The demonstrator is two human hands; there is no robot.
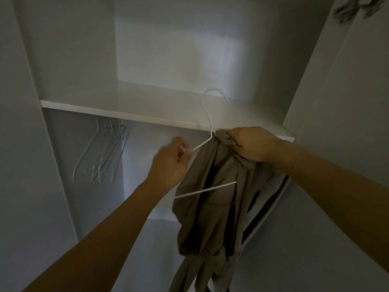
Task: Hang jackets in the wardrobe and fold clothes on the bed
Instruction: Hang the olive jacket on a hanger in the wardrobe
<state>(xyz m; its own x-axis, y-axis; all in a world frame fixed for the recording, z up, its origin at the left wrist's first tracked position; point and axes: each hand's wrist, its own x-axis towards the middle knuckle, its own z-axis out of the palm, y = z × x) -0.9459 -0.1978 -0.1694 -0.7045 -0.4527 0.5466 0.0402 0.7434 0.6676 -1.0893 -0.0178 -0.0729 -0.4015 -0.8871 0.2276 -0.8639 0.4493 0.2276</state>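
Note:
I face an open white wardrobe. A beige jacket [212,218] hangs down in front of it, bunched at its collar in my right hand [251,144]. A white wire hanger [207,121] stands upright with its hook in front of the shelf edge. My left hand [171,163] pinches the hanger's left shoulder. The hanger's right side is hidden inside the jacket; its bottom bar [205,190] shows across the fabric.
A white shelf [117,111] crosses the wardrobe above the hanging space. Several bare white hangers [99,152] hang under it at the left. The wardrobe door [336,123] stands at the right, with a metal hinge [355,7] at the top right.

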